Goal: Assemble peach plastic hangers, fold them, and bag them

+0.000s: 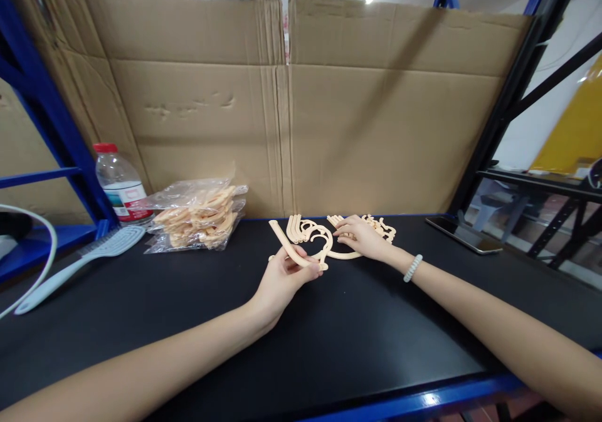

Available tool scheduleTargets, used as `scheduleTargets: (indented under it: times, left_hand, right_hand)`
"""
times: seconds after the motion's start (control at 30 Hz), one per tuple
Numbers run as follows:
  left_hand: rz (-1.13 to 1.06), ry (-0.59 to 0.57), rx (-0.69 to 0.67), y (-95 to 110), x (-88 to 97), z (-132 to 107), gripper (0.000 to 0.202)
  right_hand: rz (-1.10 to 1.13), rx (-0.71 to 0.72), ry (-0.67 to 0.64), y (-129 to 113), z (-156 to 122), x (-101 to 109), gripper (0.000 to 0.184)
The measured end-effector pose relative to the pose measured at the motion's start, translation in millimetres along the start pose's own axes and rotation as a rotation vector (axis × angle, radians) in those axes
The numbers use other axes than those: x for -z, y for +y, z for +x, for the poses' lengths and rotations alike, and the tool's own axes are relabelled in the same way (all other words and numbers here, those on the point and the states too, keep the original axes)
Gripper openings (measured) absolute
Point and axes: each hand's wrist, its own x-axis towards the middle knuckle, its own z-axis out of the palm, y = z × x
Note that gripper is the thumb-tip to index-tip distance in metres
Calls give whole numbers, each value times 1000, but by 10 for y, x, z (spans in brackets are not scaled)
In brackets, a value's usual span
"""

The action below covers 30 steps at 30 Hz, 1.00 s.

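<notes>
My left hand is closed on a curved peach-coloured plastic piece and lifts it a little off the black tabletop. My right hand rests with fingers bent on a small heap of the same plastic pieces near the cardboard wall, pinching one thin curved piece. A white bead bracelet circles my right wrist.
A clear bag of the same peach pieces lies at the back left. Beside it stand a water bottle and a pale blue hairbrush. A phone lies at the right. Cardboard sheets close off the back.
</notes>
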Motion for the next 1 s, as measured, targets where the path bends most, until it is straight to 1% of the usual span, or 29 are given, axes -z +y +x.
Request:
scheduleTargets:
  times: [0.17,0.27,0.3,0.43,0.5,0.57,0.63,0.67,0.77,0.9,0.93,1.0]
  left_hand:
    - [3,0,6,11,-10,-2,38]
    - [-2,-5,5,12,-3,-9,38]
    - [-3,-6,2,12,-1,-10,38]
    - [4,-4,-4,15,5,-11,38]
    - [5,-9,-2,15,5,-10,39]
    - [1,-13,-4,14,4,-9,39]
    - [-8,-13,-6,12,3,-8,39]
    - [-11,-11,-9,11,2,-8,38]
    - [-14,-9,-18,14,-4,-11,37]
    - [-24,-5,-16,23,-12,-15,39]
    - [-26,-5,-14,25,-14,-15,39]
    - [-30,0,-9,27,-16,-12,40]
  right_hand:
    - [108,-61,39,1,-8,-20,12]
    - [205,-132,128,-29,8,-12,9]
    - [244,-164,167,-41,12,-4,10]
    - [400,-301,292,-144,-21,79,29]
    - [582,-365,364,-254,-77,156,29]
    - [860,-427,438,-397,-139,243,24]
    - [1090,-477,470,-545,-188,316,23]
    - [1137,-493,469,-613,-203,341,23]
    - [1158,-522,462,-769,-221,347,24]
    - [1170,-556,473,-880,-248,243,25]
    - [1169,-569,499,-897,-260,214,28]
    - [1163,-592,541,-927,-286,167,41]
